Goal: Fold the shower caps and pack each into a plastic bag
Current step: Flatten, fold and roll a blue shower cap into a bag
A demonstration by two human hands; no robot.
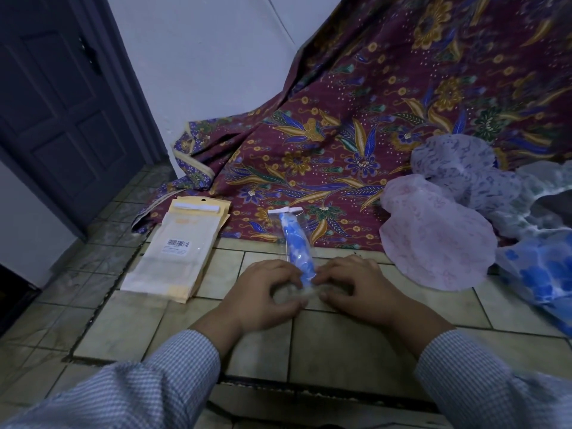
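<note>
A folded blue-and-white shower cap lies inside a narrow clear plastic bag on the tiled floor, its white-strip end pointing away from me. My left hand and my right hand pinch the bag's near end from either side, fingers curled on the plastic. A stack of flat plastic bags with a barcode label lies to the left. Loose shower caps sit at the right: a pink one, a lilac one and a blue flowered one.
A maroon batik cloth covers the floor beyond the bag and rises up the wall. A dark door stands at the left. Beige floor tiles lie under my hands.
</note>
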